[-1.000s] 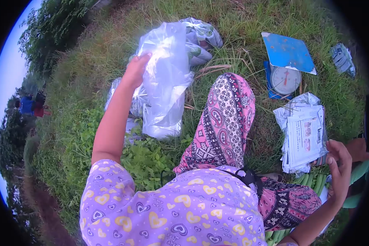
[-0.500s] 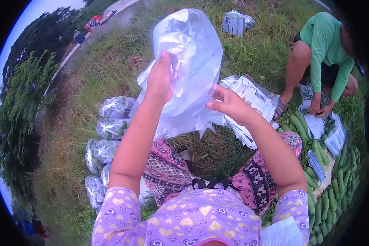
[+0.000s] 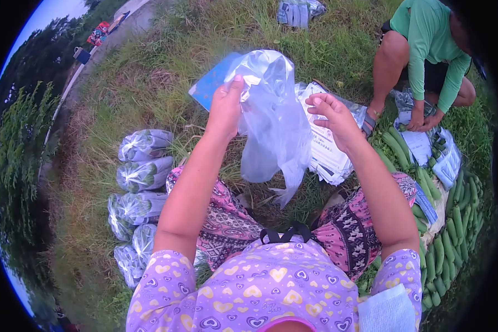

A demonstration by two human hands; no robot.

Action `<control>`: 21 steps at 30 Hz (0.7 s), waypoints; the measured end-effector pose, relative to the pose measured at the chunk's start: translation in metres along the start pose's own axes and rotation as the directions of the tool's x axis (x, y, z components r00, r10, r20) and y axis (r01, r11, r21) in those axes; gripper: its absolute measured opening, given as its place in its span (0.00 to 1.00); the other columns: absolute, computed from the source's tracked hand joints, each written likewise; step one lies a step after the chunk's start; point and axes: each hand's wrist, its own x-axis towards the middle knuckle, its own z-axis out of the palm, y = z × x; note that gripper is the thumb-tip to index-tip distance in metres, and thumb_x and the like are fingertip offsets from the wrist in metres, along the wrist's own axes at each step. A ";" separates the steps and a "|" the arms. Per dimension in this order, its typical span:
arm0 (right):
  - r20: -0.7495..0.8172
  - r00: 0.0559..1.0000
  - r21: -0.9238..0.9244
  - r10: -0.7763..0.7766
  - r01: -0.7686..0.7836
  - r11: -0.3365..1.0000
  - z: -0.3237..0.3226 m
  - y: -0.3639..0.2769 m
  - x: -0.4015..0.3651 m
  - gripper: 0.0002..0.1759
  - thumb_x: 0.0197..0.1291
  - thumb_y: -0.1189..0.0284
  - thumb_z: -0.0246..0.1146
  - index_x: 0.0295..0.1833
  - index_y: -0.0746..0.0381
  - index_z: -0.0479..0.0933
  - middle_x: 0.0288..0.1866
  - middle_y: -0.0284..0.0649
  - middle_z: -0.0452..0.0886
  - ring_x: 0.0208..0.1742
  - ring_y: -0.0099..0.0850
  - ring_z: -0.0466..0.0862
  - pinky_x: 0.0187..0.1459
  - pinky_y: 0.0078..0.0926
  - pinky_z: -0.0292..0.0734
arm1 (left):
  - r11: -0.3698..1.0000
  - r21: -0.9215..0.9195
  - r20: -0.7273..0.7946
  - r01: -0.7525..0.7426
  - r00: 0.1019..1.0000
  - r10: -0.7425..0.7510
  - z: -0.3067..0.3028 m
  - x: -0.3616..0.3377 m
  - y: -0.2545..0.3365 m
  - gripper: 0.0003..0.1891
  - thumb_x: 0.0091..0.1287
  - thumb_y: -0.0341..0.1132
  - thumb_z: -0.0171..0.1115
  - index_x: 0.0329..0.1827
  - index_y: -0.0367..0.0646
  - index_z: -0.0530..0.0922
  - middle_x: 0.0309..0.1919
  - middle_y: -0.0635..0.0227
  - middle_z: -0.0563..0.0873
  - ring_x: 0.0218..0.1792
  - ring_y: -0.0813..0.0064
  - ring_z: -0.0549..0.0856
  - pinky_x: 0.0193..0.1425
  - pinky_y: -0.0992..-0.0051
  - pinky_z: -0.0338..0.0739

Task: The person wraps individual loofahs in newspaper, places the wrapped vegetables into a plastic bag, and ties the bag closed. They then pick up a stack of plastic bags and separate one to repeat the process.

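Ground: grassy bank (image 3: 149,83) all round, with a strip of road (image 3: 133,19) running off at the top left, and the person is sitting right down in the grass.
Left hand: the left hand (image 3: 227,108) is up at chest height, thumb and fingers closed on the top edge of a clear plastic bag (image 3: 274,122).
Bag: it hangs limp in the air between the two hands and above the knees, with its crumpled tail dangling low.
Right hand: the right hand (image 3: 332,119) is just beside the bag with fingers spread and gripping nothing; I cannot tell if a fingertip touches the film.
Behind the bag: a blue board (image 3: 210,86) lies flat on the grass, partly hidden by the left hand and the bag.
Paper: a stack of newspaper sheets (image 3: 326,155) lies just under the right wrist.
Left side: filled bags of greens (image 3: 141,174) lie in a row on the grass beside the person's left knee.
Right side: a long heap of cucumbers (image 3: 454,232) curves down the edge of the view.
Co-worker: a person in a green top (image 3: 431,39) crouches at the upper right, both hands down on a wrapped bundle (image 3: 420,144) beside the cucumbers.
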 end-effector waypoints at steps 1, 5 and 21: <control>-0.038 0.999 -0.028 -0.016 0.015 1.000 0.001 0.000 0.000 0.24 0.63 0.58 0.61 0.58 0.62 0.69 0.57 0.38 0.75 0.60 0.26 0.71 0.58 0.27 0.66 | 0.997 0.073 0.043 0.014 0.999 -0.017 0.000 -0.001 0.003 0.18 0.71 0.46 0.52 0.46 0.38 0.77 0.36 0.70 0.83 0.37 0.80 0.82 0.40 0.77 0.77; -0.063 0.916 -0.145 -0.397 0.385 0.911 0.022 -0.001 0.000 0.38 0.54 0.58 0.69 0.65 0.65 0.63 0.58 0.42 0.72 0.61 0.31 0.70 0.61 0.31 0.65 | 0.982 0.183 0.192 0.045 0.978 -0.080 0.017 -0.014 0.019 0.16 0.68 0.42 0.59 0.49 0.37 0.77 0.39 0.71 0.83 0.37 0.82 0.81 0.43 0.78 0.76; 0.052 0.975 -0.177 -0.214 0.220 0.959 -0.022 -0.037 0.010 0.10 0.59 0.66 0.65 0.34 0.63 0.78 0.27 0.31 0.79 0.28 0.17 0.77 0.33 0.17 0.72 | 0.982 0.169 0.140 0.089 0.984 -0.113 -0.009 -0.019 -0.020 0.16 0.69 0.45 0.58 0.33 0.40 0.81 0.19 0.83 0.74 0.19 0.91 0.65 0.22 0.86 0.56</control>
